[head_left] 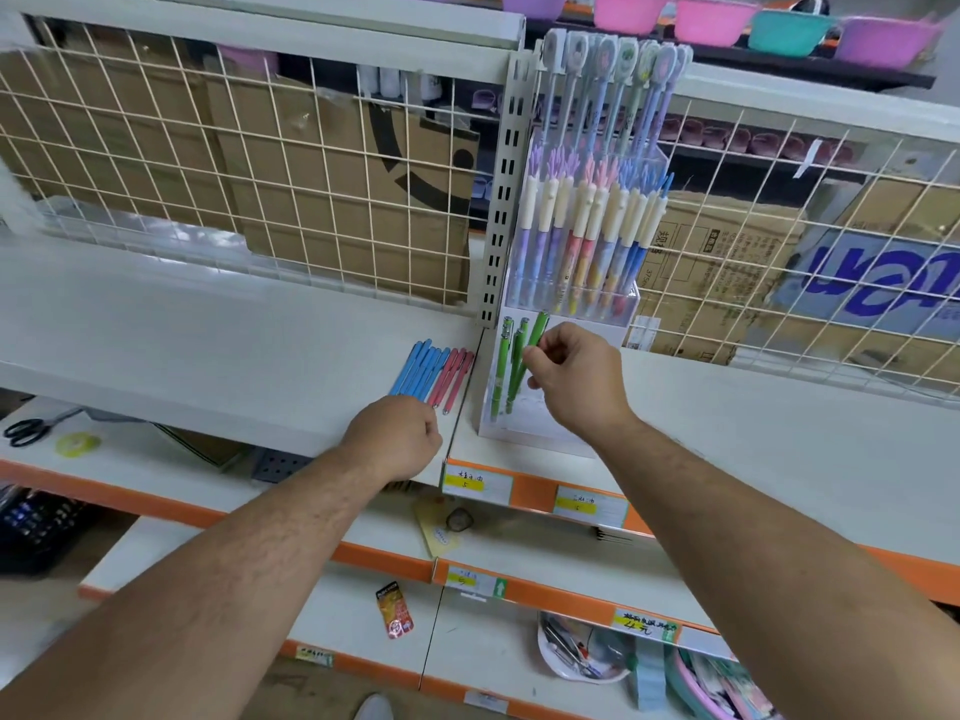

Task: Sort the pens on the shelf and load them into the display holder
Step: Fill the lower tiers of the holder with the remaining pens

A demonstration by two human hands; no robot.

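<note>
Nearest to us, a red packet (395,610) lies on a lower shelf, and yellow price labels (464,482) sit on the orange front strip above it. Our left hand (396,438) rests at the front edge of the white shelf (182,324) with its fingers curled under. We see only the back of the hand, so we cannot tell whether its grip holds anything. Just beyond its knuckles a row of blue pens (417,368) lies flat on the shelf, with a row of pink pens (456,375) touching it on the right, all slanted the same way. To the right of them stands the clear display holder (524,433), right at the shelf's front edge. In its front tier a few green pens (502,363) stand upright and lean slightly. Our right hand (571,381) is over that tier, its grip narrowed to a pinch of thumb and fingertips on 1 green pen (539,328), which tilts right with its top above the hand. The holder's taller back tiers are filled with pastel pens (582,241) with cream caps, and long-stemmed pens with flat toppers (602,59) rise above them. Off to the far left, scissors (25,429) and a roll of tape (78,443) lie on a lower level. Behind the shelf runs a wire grid (260,148) with cardboard boxes (363,200) behind it, and coloured plastic basins (711,18) line the top.
</note>
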